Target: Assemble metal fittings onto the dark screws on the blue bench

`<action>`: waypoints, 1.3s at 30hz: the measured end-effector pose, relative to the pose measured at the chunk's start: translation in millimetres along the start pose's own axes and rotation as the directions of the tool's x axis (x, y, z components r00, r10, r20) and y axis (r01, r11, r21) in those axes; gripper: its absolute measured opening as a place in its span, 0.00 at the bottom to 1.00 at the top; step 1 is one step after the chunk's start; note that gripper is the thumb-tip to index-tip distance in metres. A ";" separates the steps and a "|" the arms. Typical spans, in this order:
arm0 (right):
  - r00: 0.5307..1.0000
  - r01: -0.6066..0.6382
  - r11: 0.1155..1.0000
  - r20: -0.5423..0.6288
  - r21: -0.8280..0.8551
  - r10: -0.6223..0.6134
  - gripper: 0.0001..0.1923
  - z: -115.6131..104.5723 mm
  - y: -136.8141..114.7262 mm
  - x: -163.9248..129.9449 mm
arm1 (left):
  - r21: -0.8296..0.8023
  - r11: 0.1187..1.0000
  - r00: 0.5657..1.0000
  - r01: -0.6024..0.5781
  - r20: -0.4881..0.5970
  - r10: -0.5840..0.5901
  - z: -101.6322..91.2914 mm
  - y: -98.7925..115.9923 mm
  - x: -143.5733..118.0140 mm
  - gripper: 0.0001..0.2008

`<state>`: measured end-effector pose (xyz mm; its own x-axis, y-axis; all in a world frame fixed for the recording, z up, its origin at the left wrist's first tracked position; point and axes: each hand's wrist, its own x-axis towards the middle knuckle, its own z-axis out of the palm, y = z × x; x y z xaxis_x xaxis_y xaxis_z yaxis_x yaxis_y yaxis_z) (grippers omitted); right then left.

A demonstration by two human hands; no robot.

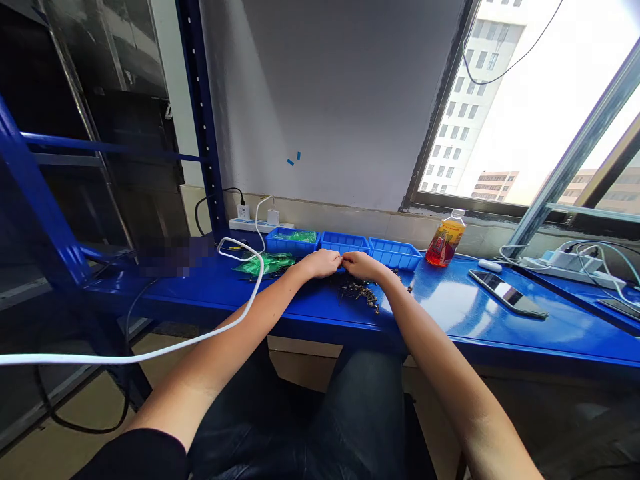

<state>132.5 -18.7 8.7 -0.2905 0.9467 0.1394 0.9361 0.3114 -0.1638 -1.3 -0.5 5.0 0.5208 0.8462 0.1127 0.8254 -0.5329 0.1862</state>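
Over the blue table (310,303), my left hand (324,263) and my right hand (362,265) meet fingertip to fingertip. Both have their fingers pinched together; whatever is between them is too small or hidden to make out. Just below and right of the fingers lies a loose pile of small dark metal parts (365,293), too small to name exactly. To the left of my left hand sits a heap of green plastic bags (270,263). Behind the hands stands a middle blue bin (345,235), flanked by a left blue bin (274,248) with green bags inside and a right blue bin (395,255).
A white cable (165,351) loops across my left forearm. On the right are a bottle of red drink (445,239), a phone (507,294) and a power strip (575,265) with cables. Another power strip (240,225) lies against the wall. A blue metal post (203,113) rises at left.
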 end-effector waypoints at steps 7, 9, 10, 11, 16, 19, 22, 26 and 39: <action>1.000 -0.003 1.000 -0.006 0.004 0.003 0.14 0.4 0.0 0.5 | 0.020 1.000 1.000 0.001 -0.022 -0.001 0.9 -0.7 0.5 0.19; 1.000 -0.005 1.000 -0.006 0.004 0.005 0.14 0.4 0.0 0.2 | 0.014 1.000 1.000 0.008 -0.018 -0.008 0.5 -0.5 0.1 0.19; 1.000 -0.008 1.000 -0.005 0.004 0.008 0.14 0.4 0.0 0.1 | 0.010 1.000 1.000 0.011 -0.017 -0.011 0.2 -0.4 -0.1 0.19; 1.000 -0.011 1.000 -0.006 0.003 0.011 0.14 0.4 0.0 -0.1 | 0.005 1.000 1.000 0.014 -0.017 -0.014 0.0 -0.3 -0.4 0.19; 1.000 -0.006 1.000 -0.007 0.007 0.006 0.14 0.6 0.5 -0.2 | -0.009 1.000 0.999 0.030 -0.023 -0.030 0.0 0.0 -0.7 0.19; 1.000 -0.011 1.000 0.000 0.003 0.011 0.14 0.4 0.5 -0.1 | -0.009 1.000 0.999 0.027 -0.022 -0.027 -0.1 0.0 -0.8 0.18; 1.000 -0.016 1.000 0.007 -0.011 0.016 0.14 -0.5 -0.3 -0.4 | -0.013 1.000 1.000 0.021 -0.021 -0.022 -0.6 0.3 -1.2 0.18; 1.000 -0.020 1.000 0.018 -0.017 0.020 0.14 -1.7 -2.1 -1.5 | -0.022 1.000 1.000 0.022 -0.019 -0.022 -0.8 0.6 -1.6 0.18; 1.000 -0.022 1.000 0.014 -0.001 0.022 0.14 -1.7 -1.6 -1.5 | -0.021 0.999 0.999 0.024 -0.027 -0.025 0.3 0.4 -0.5 0.17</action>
<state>131.7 -20.7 10.5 -0.2722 0.9545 0.1217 0.9425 0.2900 -0.1663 -1.1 -1.1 4.8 0.4940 0.8591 0.1342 0.8331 -0.5118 0.2097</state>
